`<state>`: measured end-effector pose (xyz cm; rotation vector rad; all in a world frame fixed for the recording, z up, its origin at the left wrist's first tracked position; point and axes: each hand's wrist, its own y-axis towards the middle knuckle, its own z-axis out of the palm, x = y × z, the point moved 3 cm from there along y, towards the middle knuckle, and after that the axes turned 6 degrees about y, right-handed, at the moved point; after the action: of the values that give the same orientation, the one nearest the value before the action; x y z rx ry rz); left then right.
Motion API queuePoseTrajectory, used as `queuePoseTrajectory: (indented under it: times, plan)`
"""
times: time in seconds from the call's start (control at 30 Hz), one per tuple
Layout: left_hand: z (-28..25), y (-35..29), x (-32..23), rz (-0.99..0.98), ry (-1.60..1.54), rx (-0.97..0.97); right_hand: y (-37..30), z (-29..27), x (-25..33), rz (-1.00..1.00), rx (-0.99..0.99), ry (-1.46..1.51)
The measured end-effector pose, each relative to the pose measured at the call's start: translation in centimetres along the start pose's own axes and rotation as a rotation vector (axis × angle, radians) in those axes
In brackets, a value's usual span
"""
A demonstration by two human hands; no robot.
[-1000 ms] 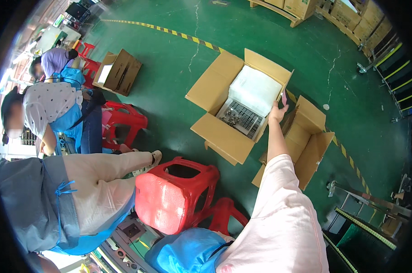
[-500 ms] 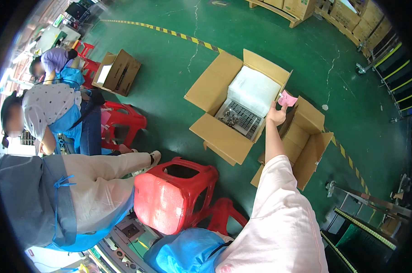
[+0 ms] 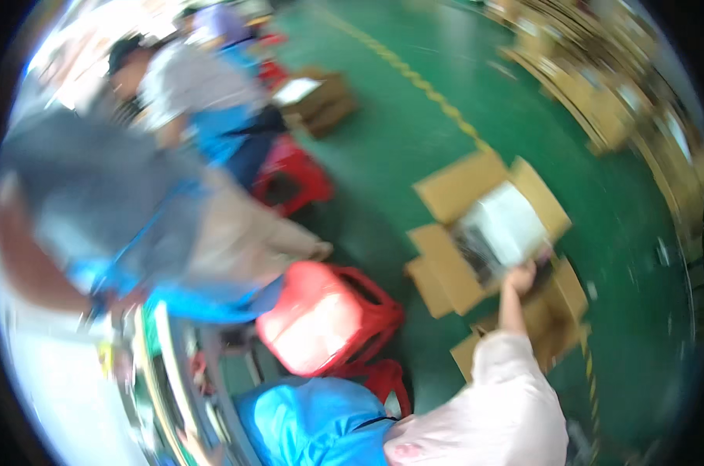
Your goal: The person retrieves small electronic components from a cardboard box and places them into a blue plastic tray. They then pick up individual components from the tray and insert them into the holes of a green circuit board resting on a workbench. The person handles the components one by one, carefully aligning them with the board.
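My right hand (image 3: 520, 277) reaches out over the near right edge of an open cardboard box (image 3: 462, 186). Its fingers are blurred, with a smeared pink paper slip (image 3: 545, 252) at their tips. Inside the box lies a white wrapping sheet (image 3: 509, 223) beside dark-patterned panels (image 3: 476, 247), too blurred to make out singly. A second open cardboard box (image 3: 569, 293) stands right beside it, under my wrist. At the bottom left, a smeared hand (image 3: 199, 448), seemingly my left hand, is by the workbench line (image 3: 165, 365); its fingers cannot be made out.
A red plastic stool (image 3: 313, 318) stands left of my arm. Co-workers sit along the left, the nearest in a grey top (image 3: 103, 179). Another carton (image 3: 321, 101) rests on the green floor behind them. Stacked cartons on pallets (image 3: 577, 85) line the far right.
The view has swung left and blurred, so the boxes appear farther right and lower. My right arm still reaches to the box edge. A hand has come into view at the bottom left.
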<state>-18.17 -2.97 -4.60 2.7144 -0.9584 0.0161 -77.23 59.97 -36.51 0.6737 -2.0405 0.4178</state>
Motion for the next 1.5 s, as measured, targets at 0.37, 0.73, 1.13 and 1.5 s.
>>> queuePoseTrajectory:
  times: [0.37,0.73,1.13,1.5]
  plan:
    - [-7.9,-3.9,-8.5,0.033,-0.125,-0.030,-39.3,-7.8,21.6,-1.083,1.182,0.824]
    - [-11.7,-22.4,0.4,-0.801,-0.021,-0.366,-64.7,-15.3,32.4,-1.619,1.620,1.059]
    - [-9.3,-24.4,3.8,-1.222,-0.076,-0.214,-77.5,-9.6,29.6,-1.839,1.392,0.378]
    - [-9.4,-22.8,4.5,-1.291,0.100,-0.051,-77.9,-10.5,30.8,-1.804,1.560,0.310]
